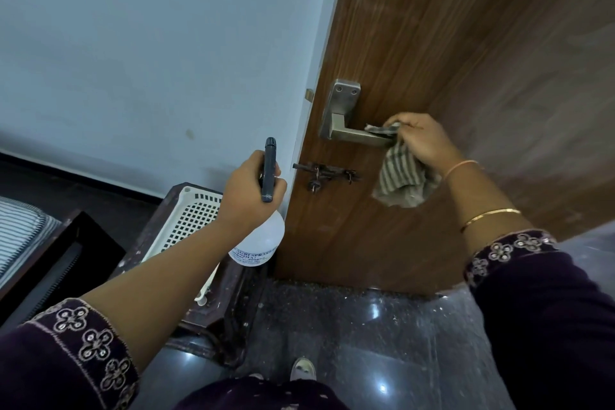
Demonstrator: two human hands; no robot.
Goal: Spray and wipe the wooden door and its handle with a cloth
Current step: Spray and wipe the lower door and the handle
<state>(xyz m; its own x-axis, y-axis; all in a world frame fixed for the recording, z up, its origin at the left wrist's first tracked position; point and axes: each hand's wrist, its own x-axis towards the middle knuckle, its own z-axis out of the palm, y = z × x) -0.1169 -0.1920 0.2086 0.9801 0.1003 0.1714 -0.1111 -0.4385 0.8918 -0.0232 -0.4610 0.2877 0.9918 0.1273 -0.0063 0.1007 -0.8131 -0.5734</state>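
Head view: right hand gripping cloth on door handle, left hand clutching spray bottle.

dark purple embroidered sleeves, gold bangles

Blue print on spray bottle, partly readable "AGRI SPRA…", lower lines too blurred
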